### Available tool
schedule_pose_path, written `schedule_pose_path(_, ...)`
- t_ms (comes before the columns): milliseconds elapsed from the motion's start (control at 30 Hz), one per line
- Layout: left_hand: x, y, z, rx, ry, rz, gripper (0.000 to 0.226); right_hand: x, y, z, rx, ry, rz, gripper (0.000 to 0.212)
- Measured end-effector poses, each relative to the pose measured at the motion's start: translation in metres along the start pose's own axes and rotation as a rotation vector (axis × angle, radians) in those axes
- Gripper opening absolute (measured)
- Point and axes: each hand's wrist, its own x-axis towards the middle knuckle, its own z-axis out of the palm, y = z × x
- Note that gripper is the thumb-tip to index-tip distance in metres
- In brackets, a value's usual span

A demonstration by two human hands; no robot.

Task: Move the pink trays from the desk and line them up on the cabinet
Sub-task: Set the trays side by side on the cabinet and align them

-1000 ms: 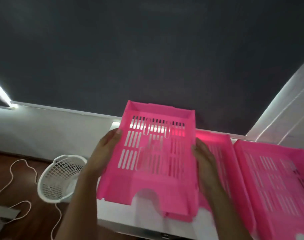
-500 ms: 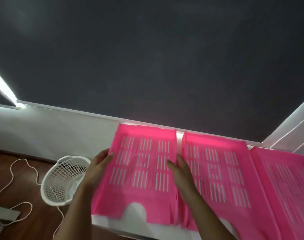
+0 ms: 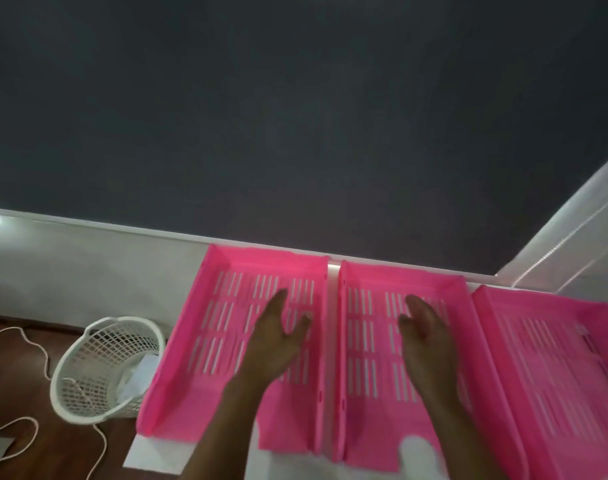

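Observation:
Three pink slotted trays lie side by side on the white cabinet top [image 3: 157, 455]. The left tray [image 3: 205, 341] sits at the cabinet's left end, the middle tray [image 3: 368, 341] right beside it, the right tray [image 3: 555, 358] runs off the frame edge. My left hand [image 3: 278, 337] hovers open over the left tray, fingers apart, holding nothing. My right hand [image 3: 425, 334] is open above the middle tray, also empty. Whether either hand touches a tray I cannot tell.
A white mesh waste basket [image 3: 105, 368] with crumpled paper stands on the wooden floor left of the cabinet. A white cord [image 3: 25, 341] loops across the floor. A dark blind [image 3: 295, 116] fills the wall behind; a white frame [image 3: 572, 237] rises at right.
The left tray was held tilted in both hands, then set flat on the cabinet. Both hands have let go and now hover open above the left and middle trays.

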Motion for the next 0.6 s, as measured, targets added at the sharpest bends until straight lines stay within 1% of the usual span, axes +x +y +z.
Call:
schedule_pose_path(67,-0.003,0.009,0.037,-0.034,-0.147,-0.009,0.085,0.014,0.020,-0.035,-0.125,0.170,0.017,0.043)
schedule_pose_path(100,-0.003,0.010,0.051,-0.057,-0.209,-0.028,0.091,0.020,0.029,-0.054,-0.210,0.215,0.034,0.047)
schedule_pose_path(133,-0.002,0.011,0.063,-0.073,-0.239,-0.053,0.095,0.025,0.040,-0.073,-0.323,0.207,0.066,0.055)
schedule_pose_path(167,0.000,0.011,0.073,-0.067,-0.232,-0.072,0.097,0.030,0.051,-0.092,-0.462,0.150,0.117,0.068)
schedule_pose_path(200,0.001,0.012,0.081,-0.042,-0.197,-0.077,0.093,0.032,0.062,-0.109,-0.592,0.064,0.184,0.081)
schedule_pose_path(233,0.001,0.014,0.088,-0.020,-0.154,-0.078,0.085,0.032,0.074,-0.122,-0.671,-0.031,0.255,0.092)
schedule_pose_path(267,0.000,0.015,0.094,-0.011,-0.111,-0.074,0.078,0.029,0.083,-0.132,-0.678,-0.124,0.310,0.098)
schedule_pose_path(333,-0.002,0.018,0.100,-0.014,-0.055,-0.060,0.068,0.020,0.094,-0.136,-0.582,-0.234,0.314,0.092)
schedule_pose_path(367,-0.003,0.020,0.103,-0.016,-0.055,-0.060,0.066,0.015,0.096,-0.135,-0.529,-0.244,0.279,0.086)
schedule_pose_path(433,-0.003,0.024,0.109,-0.019,-0.049,-0.063,0.065,0.014,0.096,-0.128,-0.484,-0.222,0.226,0.079)
schedule_pose_path(600,-0.003,0.021,0.115,0.015,-0.005,-0.066,0.065,0.025,0.095,-0.120,-0.496,-0.187,0.199,0.070)
